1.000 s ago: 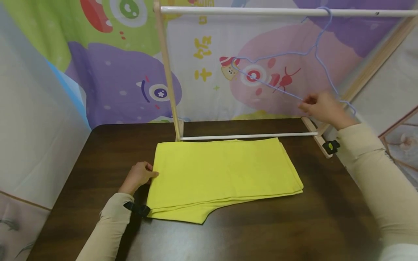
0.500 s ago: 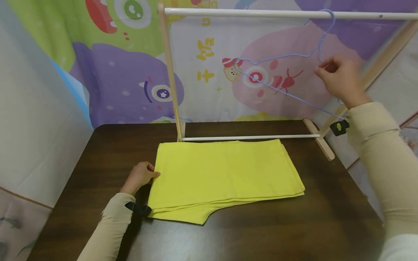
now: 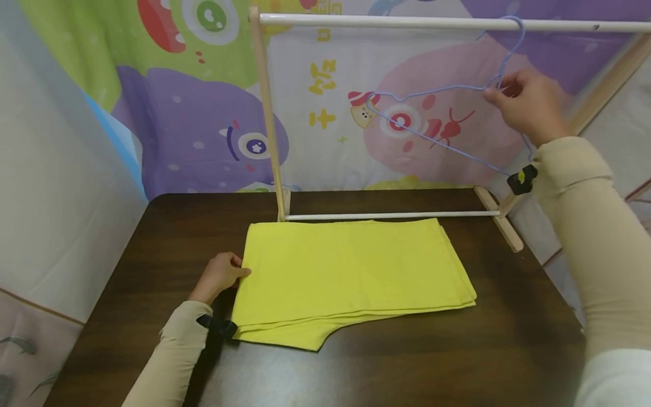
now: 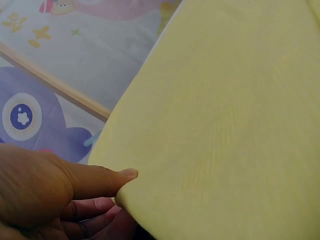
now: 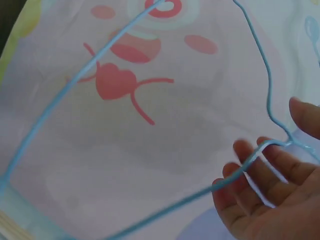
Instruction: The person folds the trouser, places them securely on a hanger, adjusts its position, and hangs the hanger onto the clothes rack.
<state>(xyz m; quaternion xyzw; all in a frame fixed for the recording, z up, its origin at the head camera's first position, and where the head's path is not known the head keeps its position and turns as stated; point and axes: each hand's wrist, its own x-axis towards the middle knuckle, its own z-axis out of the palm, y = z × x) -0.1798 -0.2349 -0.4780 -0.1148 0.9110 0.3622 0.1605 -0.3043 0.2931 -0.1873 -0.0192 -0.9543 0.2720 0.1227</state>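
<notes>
Folded yellow trousers (image 3: 351, 265) lie flat on the dark table. My left hand (image 3: 216, 278) pinches their left edge; the left wrist view shows the thumb (image 4: 100, 180) on top of the cloth and the fingers partly hidden beneath. A blue wire hanger (image 3: 437, 89) hangs by its hook from the white top bar. At its neck is my right hand (image 3: 536, 107). In the right wrist view the fingers (image 5: 280, 185) are spread behind the hanger's shoulder wire, right at it, while the thumb stands apart from the wire.
A rack with a white top bar (image 3: 386, 21), wooden posts and a white lower bar (image 3: 391, 216) stands at the back of the table (image 3: 407, 362). The trousers' far edge lies close in front of the lower bar. A cartoon-print curtain (image 3: 203, 130) hangs behind.
My right hand has risen from the hanger's bottom wire to its neck, moving up and right, then slightly left. My left hand keeps its hold on the trousers, which lie still.
</notes>
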